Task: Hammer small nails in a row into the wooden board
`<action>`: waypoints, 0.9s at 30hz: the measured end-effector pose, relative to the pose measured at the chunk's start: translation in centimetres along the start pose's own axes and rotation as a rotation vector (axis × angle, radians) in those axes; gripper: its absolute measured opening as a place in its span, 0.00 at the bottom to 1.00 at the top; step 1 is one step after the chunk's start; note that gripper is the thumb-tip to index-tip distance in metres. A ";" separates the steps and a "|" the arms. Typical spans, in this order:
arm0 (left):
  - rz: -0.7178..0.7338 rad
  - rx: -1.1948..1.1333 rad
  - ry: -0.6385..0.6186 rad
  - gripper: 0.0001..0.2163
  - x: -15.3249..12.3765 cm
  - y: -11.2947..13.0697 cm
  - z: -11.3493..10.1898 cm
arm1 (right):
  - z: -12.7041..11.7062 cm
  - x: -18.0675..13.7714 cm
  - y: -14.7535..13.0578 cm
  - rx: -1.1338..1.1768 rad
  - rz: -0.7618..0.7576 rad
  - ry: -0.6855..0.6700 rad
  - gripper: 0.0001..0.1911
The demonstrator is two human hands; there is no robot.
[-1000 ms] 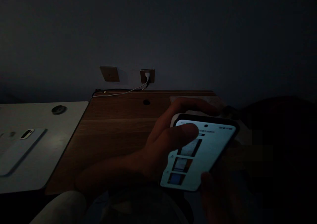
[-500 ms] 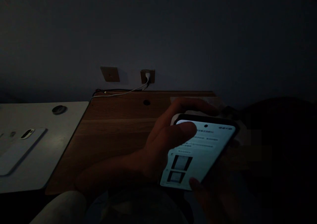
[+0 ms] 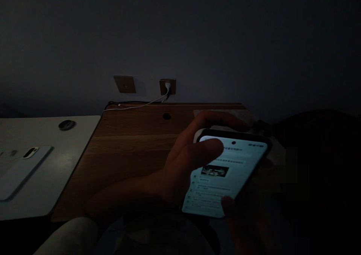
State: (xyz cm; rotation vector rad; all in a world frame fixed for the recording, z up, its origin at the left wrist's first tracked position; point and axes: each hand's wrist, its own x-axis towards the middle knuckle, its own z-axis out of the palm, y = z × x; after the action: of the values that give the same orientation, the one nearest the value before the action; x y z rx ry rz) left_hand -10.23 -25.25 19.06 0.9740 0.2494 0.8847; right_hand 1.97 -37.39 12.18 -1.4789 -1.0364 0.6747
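A smartphone (image 3: 214, 187) with a lit screen is tilted up toward me over the wooden table. My left hand (image 3: 183, 157) is closed around its upper left side, the thumb lying across the top of the screen and the fingers curled behind. Lines of text and a small picture fill the display, too blurred to read. From the lower right comes my right hand (image 3: 242, 225), its thumb at the lower right edge of the screen. Its other fingers are lost in the dark, seemingly under the phone.
The wooden table (image 3: 135, 146) meets a white surface (image 3: 64, 161) on the left, where a pale phone-shaped object (image 3: 25, 172) and a dark round object (image 3: 67, 125) lie. A white plug (image 3: 168, 85) sits in a wall socket, its cable (image 3: 138, 106) trailing left. The right side is very dark.
The screen content has scrolled to different text and another picture. My right thumb has shifted slightly up and to the right; the left hand stays put.
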 end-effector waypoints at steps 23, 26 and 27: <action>0.038 0.014 -0.024 0.22 0.3 -0.2 -0.1 | -1.0 -0.7 1.5 0.053 0.057 -0.106 0.42; 0.027 0.003 -0.016 0.21 0.3 -0.1 0.0 | -1.1 -0.8 1.6 0.054 0.067 -0.082 0.42; 0.027 0.004 -0.009 0.21 0.3 -0.1 0.0 | -1.1 -0.7 1.5 0.060 0.066 -0.080 0.41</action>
State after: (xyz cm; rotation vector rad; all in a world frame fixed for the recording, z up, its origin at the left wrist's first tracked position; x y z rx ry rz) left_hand -9.99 -25.08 19.08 0.9868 0.2311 0.9045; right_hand 2.98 -38.50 10.83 -1.4488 -1.0229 0.8103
